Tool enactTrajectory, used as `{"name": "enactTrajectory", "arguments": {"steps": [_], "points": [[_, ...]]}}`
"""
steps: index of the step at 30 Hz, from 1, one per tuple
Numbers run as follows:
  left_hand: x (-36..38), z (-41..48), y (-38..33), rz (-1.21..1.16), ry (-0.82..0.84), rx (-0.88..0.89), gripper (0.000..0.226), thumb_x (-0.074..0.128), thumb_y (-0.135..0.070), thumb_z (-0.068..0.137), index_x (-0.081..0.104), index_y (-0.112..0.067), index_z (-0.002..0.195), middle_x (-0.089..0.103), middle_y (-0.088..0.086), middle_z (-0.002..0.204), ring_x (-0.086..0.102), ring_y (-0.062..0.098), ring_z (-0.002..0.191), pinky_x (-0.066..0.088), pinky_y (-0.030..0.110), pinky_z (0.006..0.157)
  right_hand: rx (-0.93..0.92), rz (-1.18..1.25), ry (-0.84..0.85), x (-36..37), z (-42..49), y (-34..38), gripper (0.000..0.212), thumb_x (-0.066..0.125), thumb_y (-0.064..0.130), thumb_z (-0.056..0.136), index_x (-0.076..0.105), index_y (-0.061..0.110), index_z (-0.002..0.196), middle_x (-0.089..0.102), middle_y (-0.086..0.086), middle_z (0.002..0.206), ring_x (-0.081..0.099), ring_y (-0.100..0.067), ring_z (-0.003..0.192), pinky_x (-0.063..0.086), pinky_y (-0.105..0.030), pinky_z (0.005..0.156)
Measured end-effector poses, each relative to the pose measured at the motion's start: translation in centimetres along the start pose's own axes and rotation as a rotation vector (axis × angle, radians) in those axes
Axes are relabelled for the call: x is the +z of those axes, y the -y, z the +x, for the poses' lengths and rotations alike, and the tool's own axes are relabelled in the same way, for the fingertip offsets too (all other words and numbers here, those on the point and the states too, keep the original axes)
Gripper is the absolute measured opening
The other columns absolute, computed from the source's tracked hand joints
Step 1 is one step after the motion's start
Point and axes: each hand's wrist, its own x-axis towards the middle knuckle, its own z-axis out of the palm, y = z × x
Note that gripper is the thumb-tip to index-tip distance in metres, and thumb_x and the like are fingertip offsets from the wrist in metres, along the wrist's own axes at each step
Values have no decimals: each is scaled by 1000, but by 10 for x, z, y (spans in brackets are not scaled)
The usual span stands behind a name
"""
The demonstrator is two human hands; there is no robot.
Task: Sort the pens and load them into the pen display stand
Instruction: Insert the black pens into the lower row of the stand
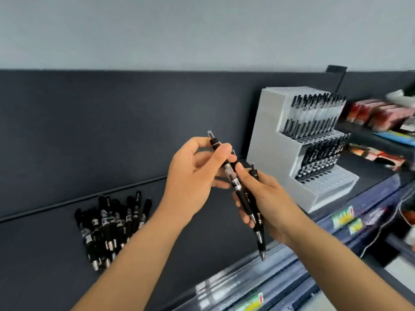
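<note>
My left hand (193,176) pinches the upper part of a black and clear pen (234,182) held tip down above the dark shelf. My right hand (267,203) grips a small bundle of black pens (260,236), their tips pointing down toward the shelf edge, and its thumb touches the pen that the left hand holds. A pile of loose black pens (112,225) lies on the shelf at the lower left. The white stepped pen display stand (269,122) stands at the right, with pens filling its top row (314,115) and middle row (323,160); the front row holes look open.
The dark shelf (45,254) has a dark back panel behind it. Price labels (343,216) run along the shelf's front rail. Coloured packaged goods (379,115) sit on shelves to the right of the stand. A white cable (386,225) hangs at the right.
</note>
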Motion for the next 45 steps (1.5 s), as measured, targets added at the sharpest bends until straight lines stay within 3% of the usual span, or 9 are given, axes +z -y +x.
{"name": "enactTrajectory", "arguments": {"steps": [6,12,15,20,23,31,35,39,45], "points": [[99,8,9,15,-29,60,24,75,-22,72,71,-3,85,68,13,63,57,17,45,48,23,44,4,116,40,-100,-24,-3,20,54,27,94,54,9,84,53,-8,57,41,-19,36,30,-22,36],[203,21,34,-45,96,-78,21,73,-4,77,72,-5,98,73,15,79,69,18,69,58,24,66,-45,108,-23,-210,-29,-15,28,50,29,97,53,16,73,49,-6,56,34,-17,37,26,-23,38],[246,28,45,-20,113,-112,18,69,-5,81,71,-4,100,74,15,90,70,20,79,59,30,77,-87,73,-19,-256,-24,-19,27,49,31,98,53,9,83,52,-6,58,38,-18,37,30,-23,38],[302,45,58,-37,-30,-80,13,60,-7,91,64,-3,102,74,12,91,72,23,85,60,30,72,-279,-237,-118,-325,0,-30,24,51,27,98,58,8,85,58,-7,56,49,-20,38,41,-26,40],[321,64,66,92,-91,46,12,59,-7,92,63,-2,103,73,9,89,71,16,82,58,24,69,-245,-200,-211,-360,20,-37,28,51,28,98,59,4,86,51,-3,51,41,-16,36,35,-21,38],[339,119,117,467,-162,286,9,62,-18,93,67,-14,98,74,-4,87,70,6,83,60,34,75,-154,72,-151,-394,72,-39,19,50,17,98,66,18,107,62,-3,72,51,-17,54,45,-26,48],[341,133,140,531,-158,281,18,63,-20,92,69,-14,107,73,-7,90,69,3,86,59,35,78,-181,108,-149,-406,93,-39,19,50,18,98,63,12,110,70,-8,82,63,-21,61,55,-28,56],[342,135,153,689,-122,299,21,61,-25,93,66,-5,93,72,5,76,68,21,72,56,42,71,-217,132,-114,-414,109,-35,20,51,20,97,63,11,110,72,-12,87,69,-25,66,58,-30,61],[345,134,164,884,-63,146,27,59,-33,93,58,-10,79,67,5,67,66,19,68,54,42,68,-242,123,-104,-411,116,-39,24,50,27,96,61,7,103,74,-11,83,71,-28,65,57,-27,57]]}}
